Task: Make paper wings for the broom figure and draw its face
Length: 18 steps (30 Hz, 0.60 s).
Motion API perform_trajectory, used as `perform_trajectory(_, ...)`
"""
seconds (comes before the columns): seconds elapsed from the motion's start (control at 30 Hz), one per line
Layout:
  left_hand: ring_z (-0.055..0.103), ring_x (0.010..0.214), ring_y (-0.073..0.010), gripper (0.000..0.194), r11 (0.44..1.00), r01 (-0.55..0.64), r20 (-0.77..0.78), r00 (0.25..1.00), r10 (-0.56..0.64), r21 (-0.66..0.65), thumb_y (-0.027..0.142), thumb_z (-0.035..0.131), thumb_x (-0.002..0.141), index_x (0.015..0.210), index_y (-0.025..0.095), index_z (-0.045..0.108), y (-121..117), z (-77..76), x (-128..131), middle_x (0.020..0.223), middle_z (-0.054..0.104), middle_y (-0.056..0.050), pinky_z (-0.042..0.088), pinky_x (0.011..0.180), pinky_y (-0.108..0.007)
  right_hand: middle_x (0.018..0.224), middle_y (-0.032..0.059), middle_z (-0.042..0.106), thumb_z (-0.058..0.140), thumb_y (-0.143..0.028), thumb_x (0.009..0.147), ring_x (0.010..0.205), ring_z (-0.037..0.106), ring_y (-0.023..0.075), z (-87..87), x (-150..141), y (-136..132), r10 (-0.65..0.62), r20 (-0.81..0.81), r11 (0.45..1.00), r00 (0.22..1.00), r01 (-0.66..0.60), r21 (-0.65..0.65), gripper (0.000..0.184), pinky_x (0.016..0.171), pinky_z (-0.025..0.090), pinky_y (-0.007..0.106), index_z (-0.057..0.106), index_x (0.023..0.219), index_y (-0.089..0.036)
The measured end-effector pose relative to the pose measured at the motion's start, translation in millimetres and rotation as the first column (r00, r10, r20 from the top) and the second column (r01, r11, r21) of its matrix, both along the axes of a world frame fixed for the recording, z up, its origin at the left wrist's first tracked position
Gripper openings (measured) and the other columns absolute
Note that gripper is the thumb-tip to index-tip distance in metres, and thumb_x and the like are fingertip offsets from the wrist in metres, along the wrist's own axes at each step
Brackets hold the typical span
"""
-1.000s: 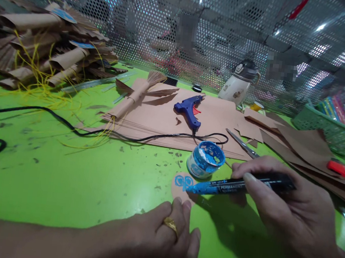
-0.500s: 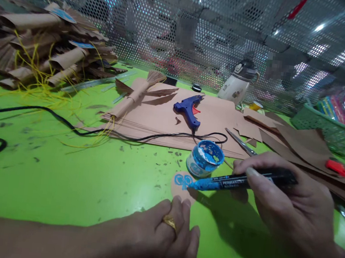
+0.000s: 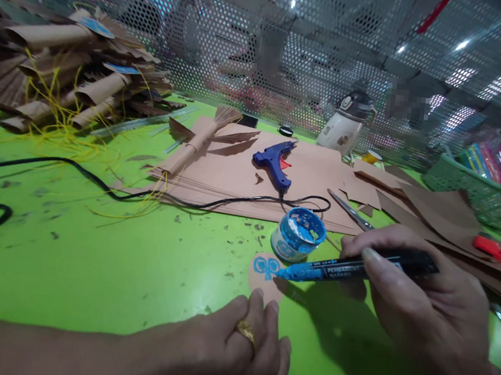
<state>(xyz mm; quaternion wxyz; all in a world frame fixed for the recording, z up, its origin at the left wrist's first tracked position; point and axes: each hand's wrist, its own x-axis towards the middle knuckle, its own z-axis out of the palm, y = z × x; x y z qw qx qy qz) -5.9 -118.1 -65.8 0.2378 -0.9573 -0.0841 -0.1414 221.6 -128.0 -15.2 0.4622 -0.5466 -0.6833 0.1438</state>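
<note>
A permanent marker [image 3: 340,267], black with a blue-smeared tip, is held between the fingers and thumb of my right hand [image 3: 412,306]. Its tip is at the right side of a small round brown paper disc [image 3: 262,287]. Blue rings and a small blue stroke below them mark the disc. My left hand [image 3: 238,341], wearing a gold ring, lies with outstretched fingertips on the disc's near edge, pressing it to the green table. Just behind the disc stands an open jar of blue paint [image 3: 298,234].
A blue glue gun [image 3: 275,163] and a rolled-paper figure [image 3: 196,143] lie on brown paper sheets [image 3: 233,177], with a black cord [image 3: 213,205] across. Paper figures are piled at left [image 3: 79,68]. Behind stands a jug [image 3: 344,123]; at right, a green basket [image 3: 477,196].
The marker tip has moved slightly right and down, off the blue stroke toward the disc's right side. My left hand still rests on the disc.
</note>
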Motion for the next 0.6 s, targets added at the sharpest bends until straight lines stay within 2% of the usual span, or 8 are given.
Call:
perform_trajectory(0.2, 0.055, 0.109, -0.0272, 0.042, 0.993, 0.065, -0.069, 0.996, -0.059, 0.102, 0.037, 0.045, 0.088, 0.124, 0.015, 0.052, 3.8, 1.9, -1.9, 0.119, 0.059, -0.013, 0.044, 0.089, -0.043, 0.063, -0.0059, 0.060, 0.056, -0.025, 0.085, 0.046, 0.053, 0.0066, 0.3, 2.1, 0.2, 0.000, -0.019, 1.000, 1.000, 0.000, -0.015, 0.008, 0.042, 0.044, 0.014, 0.062, 0.083, -0.029)
perform_trajectory(0.37, 0.054, 0.112, -0.0244, 0.039, 0.997, 0.028, -0.066, 0.998, -0.023, 0.073, 0.032, 0.046, 0.088, 0.124, 0.017, 0.051, 4.8, 2.1, -5.8, 0.121, 0.059, -0.011, 0.042, 0.092, -0.039, 0.057, -0.0066, 0.057, 0.054, -0.025, 0.084, 0.042, 0.051, 0.0070, 4.8, 1.3, 1.0, -0.010, 0.016, 1.000, 1.000, 0.010, -0.011, 0.009, 0.040, 0.043, 0.015, 0.061, 0.079, -0.029)
perform_trajectory(0.6, 0.054, 0.113, -0.0259, 0.040, 0.998, 0.029, -0.090, 0.996, -0.024, 0.053, 0.032, 0.046, 0.087, 0.124, 0.015, 0.050, 2.9, 7.4, -7.4, 0.123, 0.059, -0.013, 0.040, 0.094, -0.041, 0.063, -0.0044, 0.062, 0.052, -0.023, 0.082, 0.049, 0.054, 0.0087, 7.7, -4.4, 3.8, 0.005, 0.124, 0.998, 0.992, -0.013, 0.061, 0.010, 0.044, 0.045, 0.016, 0.061, 0.077, -0.026)
